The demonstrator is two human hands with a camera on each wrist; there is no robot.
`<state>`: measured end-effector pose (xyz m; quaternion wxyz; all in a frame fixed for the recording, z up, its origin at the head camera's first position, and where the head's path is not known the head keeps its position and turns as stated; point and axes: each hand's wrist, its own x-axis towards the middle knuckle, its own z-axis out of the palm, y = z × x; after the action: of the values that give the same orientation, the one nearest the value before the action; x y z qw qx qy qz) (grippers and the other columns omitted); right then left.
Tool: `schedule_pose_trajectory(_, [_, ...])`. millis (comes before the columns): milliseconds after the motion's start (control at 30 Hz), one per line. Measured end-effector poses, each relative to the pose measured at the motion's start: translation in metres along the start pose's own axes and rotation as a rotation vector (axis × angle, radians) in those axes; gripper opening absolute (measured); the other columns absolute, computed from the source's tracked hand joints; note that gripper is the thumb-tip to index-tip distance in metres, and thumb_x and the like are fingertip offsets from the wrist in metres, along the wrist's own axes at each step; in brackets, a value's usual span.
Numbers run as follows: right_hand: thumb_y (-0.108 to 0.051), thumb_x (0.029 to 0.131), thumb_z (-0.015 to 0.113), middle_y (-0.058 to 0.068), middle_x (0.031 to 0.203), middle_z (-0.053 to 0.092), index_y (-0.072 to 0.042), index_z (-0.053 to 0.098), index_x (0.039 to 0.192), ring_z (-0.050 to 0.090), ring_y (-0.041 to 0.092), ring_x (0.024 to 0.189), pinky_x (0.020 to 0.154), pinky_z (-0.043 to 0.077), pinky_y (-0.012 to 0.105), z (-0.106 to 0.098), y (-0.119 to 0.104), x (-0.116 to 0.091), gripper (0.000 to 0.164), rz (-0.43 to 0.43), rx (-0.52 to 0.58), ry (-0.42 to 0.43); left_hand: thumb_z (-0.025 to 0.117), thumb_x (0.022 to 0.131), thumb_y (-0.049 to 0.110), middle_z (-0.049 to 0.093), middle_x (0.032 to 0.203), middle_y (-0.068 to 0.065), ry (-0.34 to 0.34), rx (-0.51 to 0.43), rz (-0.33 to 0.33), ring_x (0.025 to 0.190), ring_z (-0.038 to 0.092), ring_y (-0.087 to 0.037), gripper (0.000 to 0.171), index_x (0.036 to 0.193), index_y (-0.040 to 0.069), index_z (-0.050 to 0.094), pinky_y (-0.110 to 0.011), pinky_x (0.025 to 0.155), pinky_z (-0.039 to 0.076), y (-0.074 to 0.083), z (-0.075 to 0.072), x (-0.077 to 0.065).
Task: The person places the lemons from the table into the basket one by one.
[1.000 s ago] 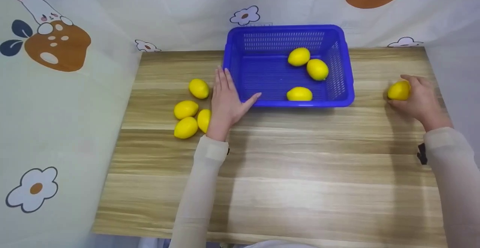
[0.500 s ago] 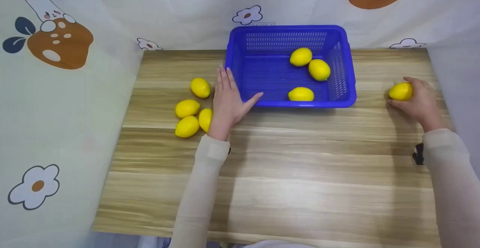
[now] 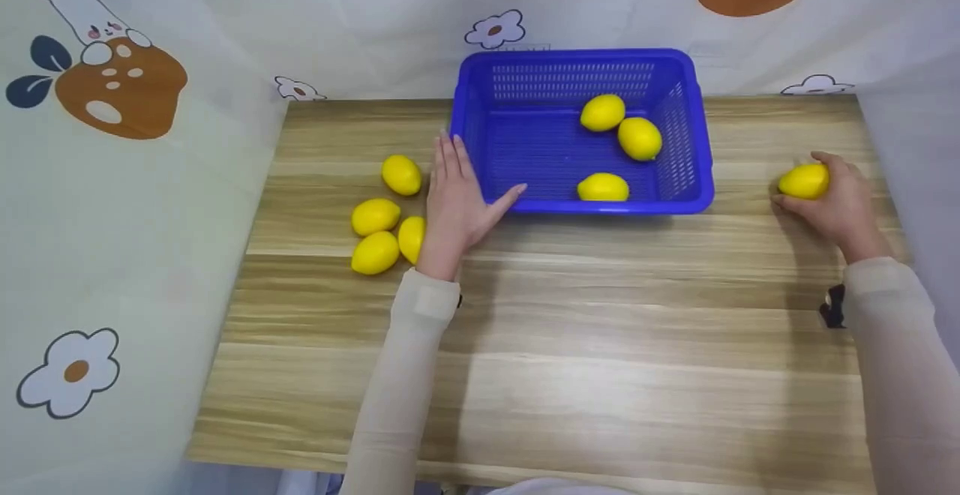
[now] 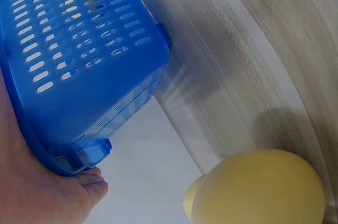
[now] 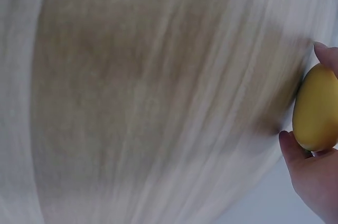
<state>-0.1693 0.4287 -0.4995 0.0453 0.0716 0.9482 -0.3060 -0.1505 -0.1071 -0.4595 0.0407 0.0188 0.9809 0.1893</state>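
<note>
A blue plastic basket (image 3: 581, 208) with slotted walls stands at the back of the table, with three lemons inside, one lemon (image 3: 603, 187) close to its front wall. My left hand (image 3: 459, 206) rests along the basket's left front corner, fingers straight and thumb spread over the front rim. In the left wrist view that hand (image 4: 39, 192) lies against the rim. At the table's right side my right hand (image 3: 847, 199) grips a lemon (image 3: 804, 181) between thumb and fingers. The right wrist view has this lemon (image 5: 317, 109) close over the wood, thumb and fingertips on either side.
Several lemons lie left of the basket, among them one lemon (image 3: 401, 175) near my left fingers and another lemon (image 3: 412, 240) partly behind my left wrist. A printed curtain (image 3: 375, 22) hangs behind the wooden table (image 3: 600, 375) and along its sides.
My right hand stays around the lemon at the table's right side, the lemon shifting only slightly. The left hand holds its place on the basket. The whole head view has shifted a little.
</note>
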Motion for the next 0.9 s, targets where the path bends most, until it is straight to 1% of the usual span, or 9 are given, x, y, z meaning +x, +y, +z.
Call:
schedule_pose_trajectory(200, [-0.024,0.097,0.077,0.046,0.149,0.034,0.008,0.025,0.161,0.036,0.060,0.132,0.115,0.030,0.073,0.0036,0.0013,-0.0022,0.089,0.024,0.005,0.029,0.046,0.093,0.084,-0.006,0.174,-0.028,0.003,-0.005,0.000,0.164,-0.006,-0.037,0.125,0.165,-0.007,-0.001,-0.046,0.133,0.010,-0.0004,0.0001,-0.0004])
schedule_pose_trajectory(500, [-0.031,0.097,0.075,0.047,0.142,0.040,0.012,0.034,0.154,0.040,0.059,0.126,0.106,0.034,0.069,0.0071,0.0024,-0.0046,0.083,0.017,-0.026,0.095,0.048,0.093,0.083,-0.008,0.175,-0.027,0.001,-0.024,-0.006,0.164,-0.007,-0.036,0.125,0.166,-0.006,-0.001,-0.046,0.133,0.010,-0.0001,0.0001,-0.0006])
schedule_pose_trajectory(900, [-0.043,0.096,0.074,0.046,0.143,0.039,0.012,0.035,0.154,0.040,0.059,0.125,0.105,0.035,0.070,0.0047,-0.0002,-0.0080,0.089,0.038,-0.023,0.094,0.048,0.093,0.082,-0.007,0.175,-0.027,0.007,-0.018,-0.002,0.164,-0.007,-0.036,0.125,0.166,-0.006,-0.002,-0.047,0.133,0.010,-0.0002,0.0001,-0.0010])
